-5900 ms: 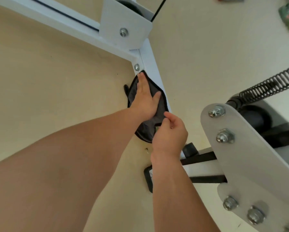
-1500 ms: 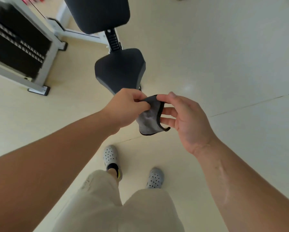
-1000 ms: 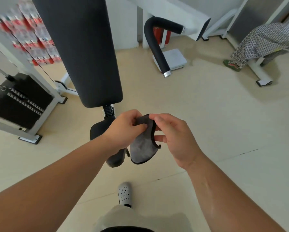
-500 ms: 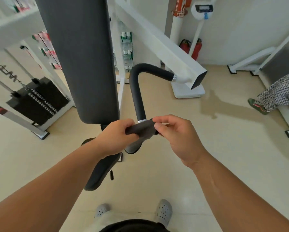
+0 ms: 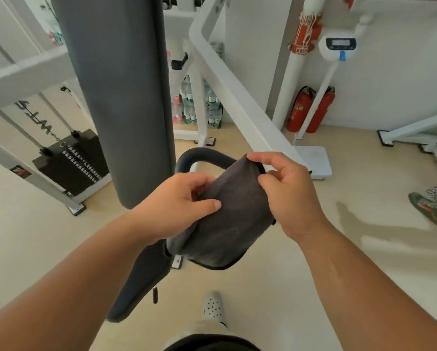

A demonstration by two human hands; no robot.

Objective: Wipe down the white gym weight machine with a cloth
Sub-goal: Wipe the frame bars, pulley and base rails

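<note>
1. The person stands facing the white weight machine (image 5: 237,97), both bare arms stretched out in front of the chest.
2. A dark grey cloth (image 5: 232,219) with a black sewn edge hangs between the two hands, held up in the air in front of the machine.
3. The left hand (image 5: 176,201) grips the cloth's upper left side. Its thumb lies across the front face and its fingers curl in behind the edge.
4. The right hand (image 5: 288,191) pinches the cloth's top right corner between thumb and forefinger, with the other fingers bent in close.
5. The lower part of the cloth sags in a rounded fold below the hands.
6. Just behind the cloth curves a black padded handle (image 5: 202,154), fixed to the end of a slanting white beam. I cannot tell from here whether the cloth touches it.
7. A tall grey back pad (image 5: 121,84) stands upright to the left, and the dark seat (image 5: 141,279) slopes down beneath the left forearm.
8. Further left sits a black weight stack (image 5: 70,160) inside its white frame.
9. By the far wall stand two red fire extinguishers (image 5: 301,110) and a white standing scale (image 5: 313,160).
10. A grey perforated clog (image 5: 212,305) shows on the pale floor below the cloth.
11. Another person's green shoe (image 5: 425,209) pokes in at the right edge.
</note>
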